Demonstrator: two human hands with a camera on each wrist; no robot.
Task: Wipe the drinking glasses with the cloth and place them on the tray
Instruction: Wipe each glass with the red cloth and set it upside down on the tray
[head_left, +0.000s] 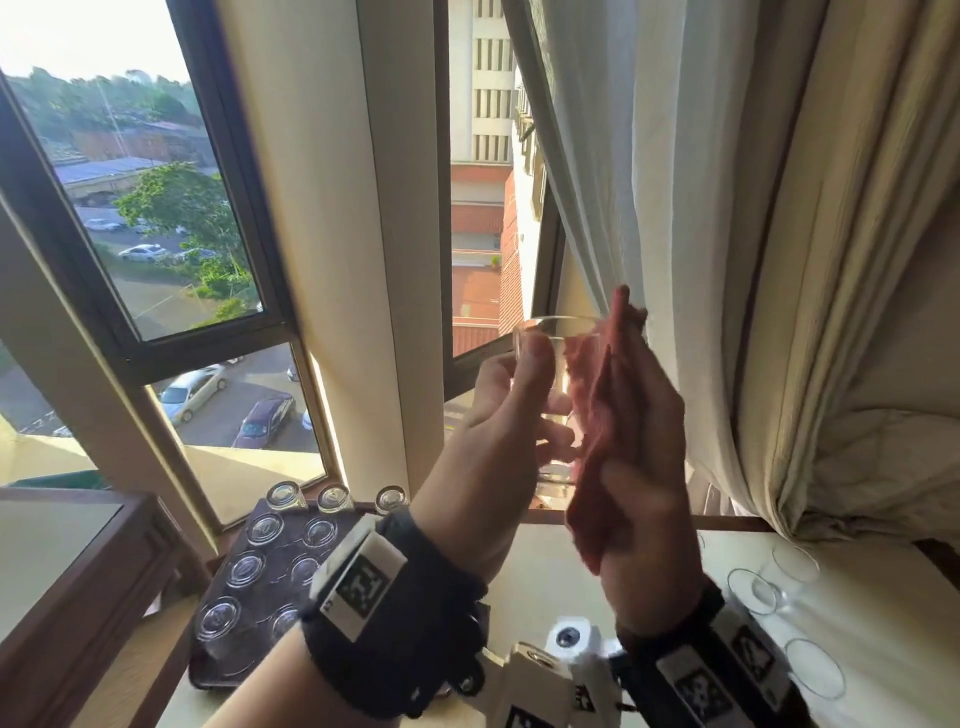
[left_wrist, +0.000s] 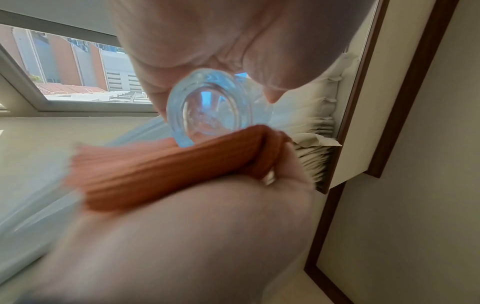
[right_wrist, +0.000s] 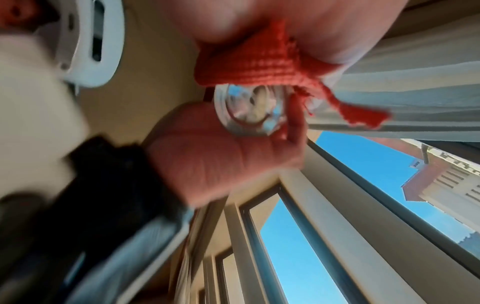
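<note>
On the desk (head_left: 545, 566), left of the raised hands, a dark tray (head_left: 249, 629) carries upturned glasses (head_left: 218, 618) in rows. Above the desk, the left hand (head_left: 498, 431) curls its thumb and fingers around a clear drinking glass (head_left: 556, 364), held upright in the air before the window (head_left: 150, 208). Pressed against the right side of that glass is a red cloth (head_left: 597, 415), which the right hand (head_left: 644, 467) holds flat with fingers fairly straight and the thumb folded over it. Farther right of the raised glass, more empty glasses (head_left: 753, 590) stand on the desk below the curtain (head_left: 727, 208).
</note>
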